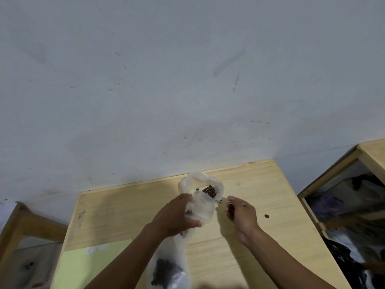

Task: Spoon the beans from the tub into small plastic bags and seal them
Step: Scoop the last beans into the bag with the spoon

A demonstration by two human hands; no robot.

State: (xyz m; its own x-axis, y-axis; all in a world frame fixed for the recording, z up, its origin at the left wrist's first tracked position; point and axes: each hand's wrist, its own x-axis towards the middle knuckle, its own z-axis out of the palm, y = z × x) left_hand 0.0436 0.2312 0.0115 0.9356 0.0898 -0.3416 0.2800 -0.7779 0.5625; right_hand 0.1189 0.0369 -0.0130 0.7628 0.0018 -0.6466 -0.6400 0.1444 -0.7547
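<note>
Gripping the bag (pixel 203 207), left hand (pixel 177 215); right hand (pixel 239 213) pinches, seemingly, a spoon (pixel 224 202).

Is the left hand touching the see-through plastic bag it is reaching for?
Touching. The head view shows the left hand gripping the plastic bag, with its thumb laid across the bag's lower edge and its fingers wrapped around the bag's side.

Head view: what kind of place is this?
Likely a plain home or small workroom, not a lab: a scuffed grey painted wall, a pale wooden table, and dark clothes heaped in a wooden-framed shelf.
</note>
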